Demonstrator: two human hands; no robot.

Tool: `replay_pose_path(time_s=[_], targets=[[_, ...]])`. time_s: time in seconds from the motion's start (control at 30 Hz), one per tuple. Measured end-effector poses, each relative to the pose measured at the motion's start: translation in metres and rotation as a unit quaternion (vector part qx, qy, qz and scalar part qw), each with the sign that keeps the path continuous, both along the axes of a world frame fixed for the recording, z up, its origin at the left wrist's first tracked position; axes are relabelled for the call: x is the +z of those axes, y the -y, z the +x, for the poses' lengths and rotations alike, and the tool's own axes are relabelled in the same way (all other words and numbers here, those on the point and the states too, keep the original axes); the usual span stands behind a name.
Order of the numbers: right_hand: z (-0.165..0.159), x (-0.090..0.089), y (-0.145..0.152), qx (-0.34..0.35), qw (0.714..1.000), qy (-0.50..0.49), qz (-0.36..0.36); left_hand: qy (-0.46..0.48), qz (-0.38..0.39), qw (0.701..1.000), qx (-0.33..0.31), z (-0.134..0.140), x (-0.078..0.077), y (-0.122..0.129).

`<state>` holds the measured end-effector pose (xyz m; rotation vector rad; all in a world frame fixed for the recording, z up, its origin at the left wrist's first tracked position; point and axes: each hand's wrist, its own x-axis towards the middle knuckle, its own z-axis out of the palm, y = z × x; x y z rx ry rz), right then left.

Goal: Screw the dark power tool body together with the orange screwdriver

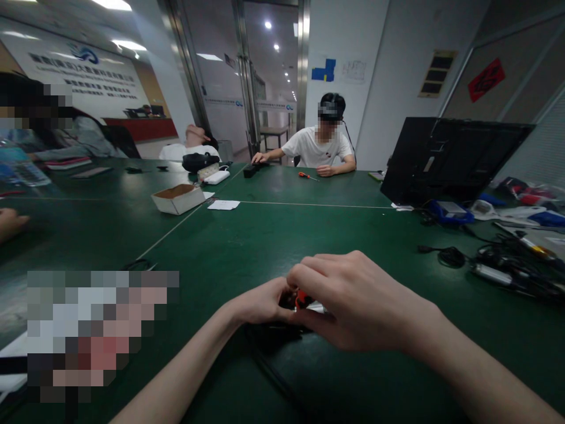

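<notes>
Close together over the green table, my two hands meet in front of me. My right hand (359, 300) is closed, with curled fingers around a small orange-and-black thing (302, 299) that looks like a tool handle. Most of it is hidden by the fingers. My left hand (262, 301) is closed too, its thumb and fingers against something dark under the right fingertips, which I cannot make out. A dark flat shape (286, 331) shows below the hands, and a black cable (271, 365) runs from there toward me.
An orange screwdriver (305, 175) lies near a person (327, 141) across the green table (247, 247). An open cardboard box (176, 200) and paper (223, 205) are left of centre. A black monitor (454, 159), cables (503, 265) and a blue device (450, 211) crowd the right. Others sit at left.
</notes>
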<state>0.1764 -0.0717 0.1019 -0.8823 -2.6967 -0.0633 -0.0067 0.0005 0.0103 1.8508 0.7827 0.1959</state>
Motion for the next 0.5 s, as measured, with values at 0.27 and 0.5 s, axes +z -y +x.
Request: replay_pose_path(time_s=[0.27,0.5], targets=[[0.0031,0.0008,-0.002,-0.009,1.0,-0.01,-0.018,-0.041,0.054,0.997,-0.032,-0.0037,-0.0044,-0.0054],[0.0021,-0.0011,-0.0036,-0.024,0.999,0.013,0.032,-0.024,0.057,0.997,-0.038,-0.0025,-0.0102,-0.0071]])
